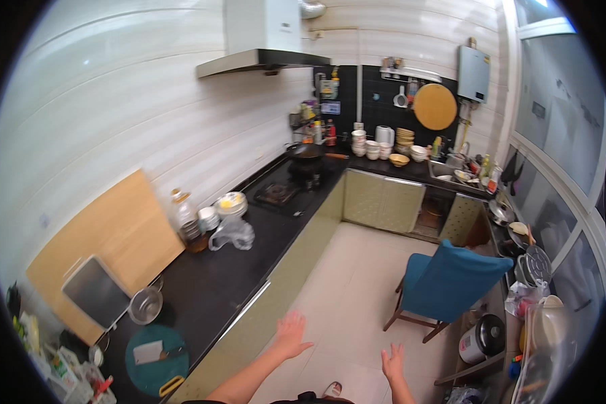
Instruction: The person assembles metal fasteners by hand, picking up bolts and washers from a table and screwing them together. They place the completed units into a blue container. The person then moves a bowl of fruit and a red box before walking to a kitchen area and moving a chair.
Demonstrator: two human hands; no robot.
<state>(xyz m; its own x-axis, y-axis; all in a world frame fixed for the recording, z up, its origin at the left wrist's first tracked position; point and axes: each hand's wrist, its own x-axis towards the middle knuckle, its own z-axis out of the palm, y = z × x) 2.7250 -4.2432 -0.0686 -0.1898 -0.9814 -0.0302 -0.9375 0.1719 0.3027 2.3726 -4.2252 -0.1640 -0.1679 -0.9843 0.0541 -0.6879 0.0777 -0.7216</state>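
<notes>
Both of my hands are held out over the tiled floor, apart from each other and touching nothing. My left hand (291, 336) is slightly blurred, its fingers stretched out near the edge of the left counter. Lower right of centre, my right hand (392, 362) has its fingers spread and holds nothing. To the left of my left arm, a cleaver (148, 352) lies on a round green cutting board (157, 377) at the counter's near end. A blue-covered chair (444, 286) stands ahead of my right hand.
The black counter (215, 286) carries a steel pot (145, 305), a clear plastic bag (232, 233) and stacked bowls (231, 204). A wok (306, 153) sits on the stove under the range hood (262, 62). At right, shelving holds a rice cooker (483, 339). The sink (444, 170) is in the far corner.
</notes>
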